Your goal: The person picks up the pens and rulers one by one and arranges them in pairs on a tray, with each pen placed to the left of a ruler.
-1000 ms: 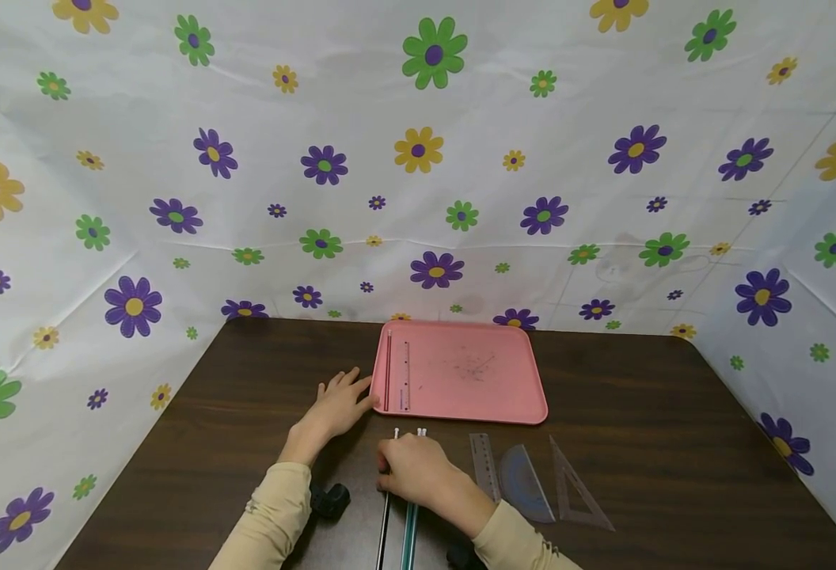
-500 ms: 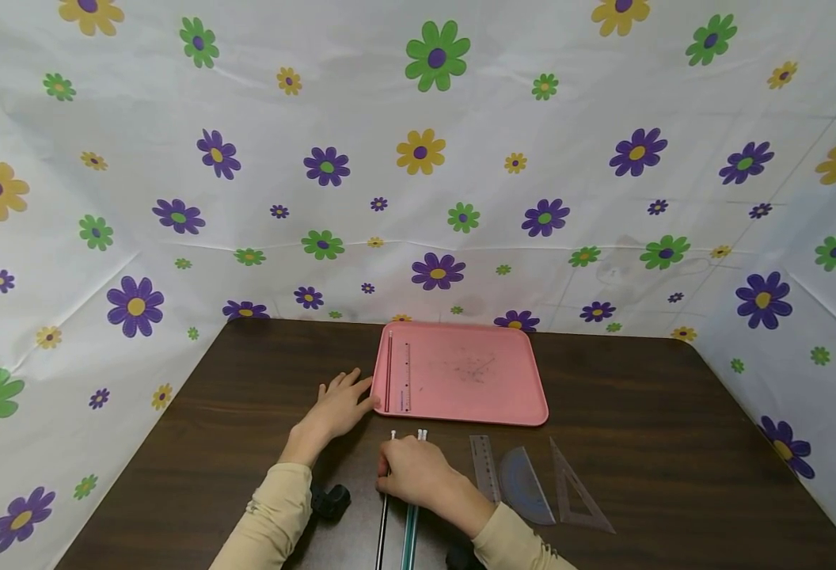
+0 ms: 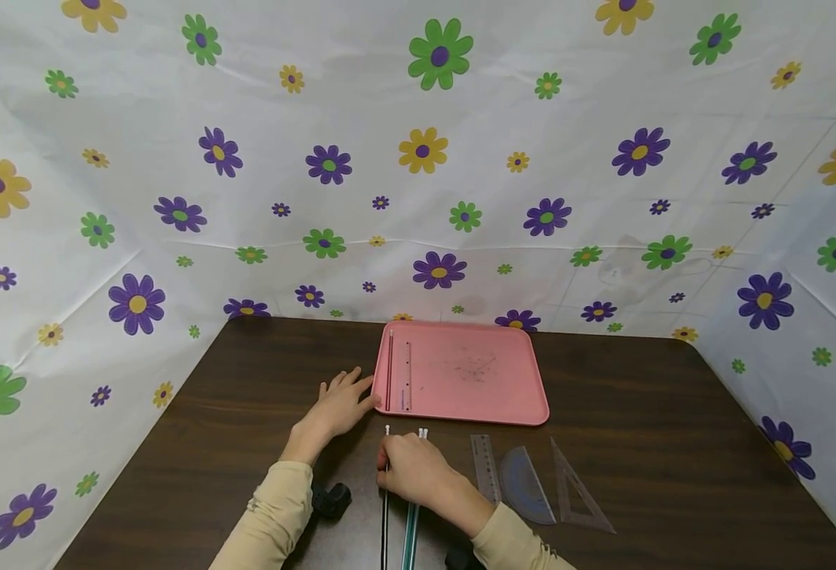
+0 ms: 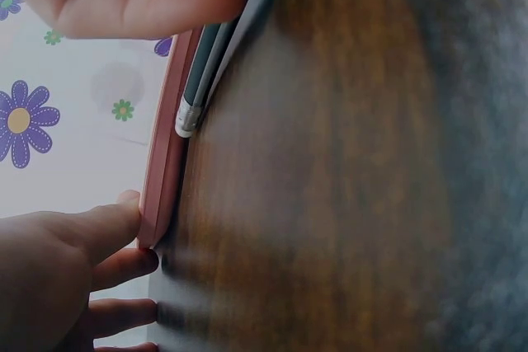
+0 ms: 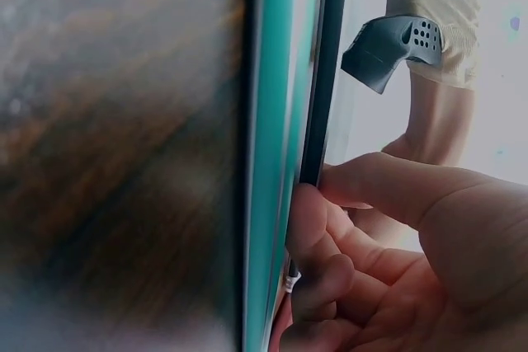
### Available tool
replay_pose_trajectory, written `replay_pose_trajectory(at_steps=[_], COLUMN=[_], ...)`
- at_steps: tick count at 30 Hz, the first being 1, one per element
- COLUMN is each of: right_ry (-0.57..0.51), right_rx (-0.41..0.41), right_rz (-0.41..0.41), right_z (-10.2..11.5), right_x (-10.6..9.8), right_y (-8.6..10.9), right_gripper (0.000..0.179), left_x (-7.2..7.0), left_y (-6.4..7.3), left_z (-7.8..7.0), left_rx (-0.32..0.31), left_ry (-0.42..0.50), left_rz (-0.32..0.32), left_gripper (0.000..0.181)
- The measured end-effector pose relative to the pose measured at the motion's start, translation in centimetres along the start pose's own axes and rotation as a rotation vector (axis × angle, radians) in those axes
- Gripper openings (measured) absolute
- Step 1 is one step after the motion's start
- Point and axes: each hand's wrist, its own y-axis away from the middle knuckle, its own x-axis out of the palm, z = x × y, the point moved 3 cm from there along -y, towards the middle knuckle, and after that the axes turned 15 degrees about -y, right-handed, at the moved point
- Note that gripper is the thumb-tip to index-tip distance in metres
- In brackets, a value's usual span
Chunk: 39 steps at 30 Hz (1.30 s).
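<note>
You stretch your left hand (image 3: pixel 337 408) forward, fingers spread, touching the near left corner of the pink tray (image 3: pixel 475 400); your right hand (image 3: pixel 416 469) pinches the black pencil (image 3: pixel 385 534) beside the teal pencils (image 3: pixel 410 537), its white-tipped end slightly farther left than a second ago

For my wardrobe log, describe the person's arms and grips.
The left sleeve and right sleeve are pale beige, ending short of the bare left grip and right grip. A black, angular mount with small round holes sits by the left sleeve's end.
</note>
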Motion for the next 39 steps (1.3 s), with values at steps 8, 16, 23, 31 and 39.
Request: replay_pose_trajectory(at_steps=[8,16,23,31,39], right_ry=[-0.005,-0.072,-0.128,-0.2,-0.257], right_rx=[-0.016,0.001,0.02,0.019,0.018], right_rz=[-0.045,-0.04,-0.038,-0.052,-0.072], right_z=[-0.1,-0.2,-0.4,-0.8,-1.0], right_x=[0.0,-0.1,-0.3,-0.6,-0.8], right_y=[-0.1,-0.3,-0.2,-0.3,-0.3], right_gripper=[0.012,0.016,0.018,0.021,0.022], left_x=[-0.3,-0.3,-0.3,-0.3,-0.4], left_y=[0.0,0.1,0.0,0.1,0.3], left_z=[-0.1,-0.1,-0.1,-0.1,-0.2], left_rx=[0.005,0.001,0.001,0.004,-0.002], left_ry=[0.0,0.003,0.003,0.012,0.011], left_rz=[0.002,0.003,0.0,-0.005,-0.002], left_gripper=[0.055,0.054,0.054,0.053,0.053])
